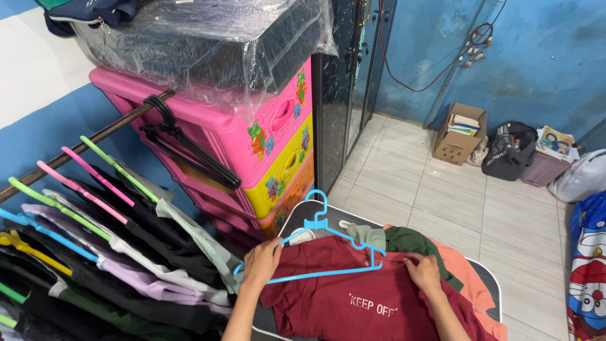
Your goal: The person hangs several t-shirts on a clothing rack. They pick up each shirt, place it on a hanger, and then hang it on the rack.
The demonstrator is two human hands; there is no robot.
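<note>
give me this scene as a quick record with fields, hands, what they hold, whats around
left hand: grips one end of the blue hanger
right hand: pinches the collar area of the maroon t-shirt
hanger: lies on top of the shirt, not yet inside it
under the shirt: green garment, orange garment, on a dark board
left side: clothes rail with hung shirts and empty black hangers
behind: pink drawer unit
floor: cardboard box, black bag

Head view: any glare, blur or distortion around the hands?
Head view: hands sharp, left hand on the blue hanger, right hand on the maroon T-shirt; glare only on the plastic wrap over the black case; light even, shadows soft; slight wide-angle bend at the edges.
</note>
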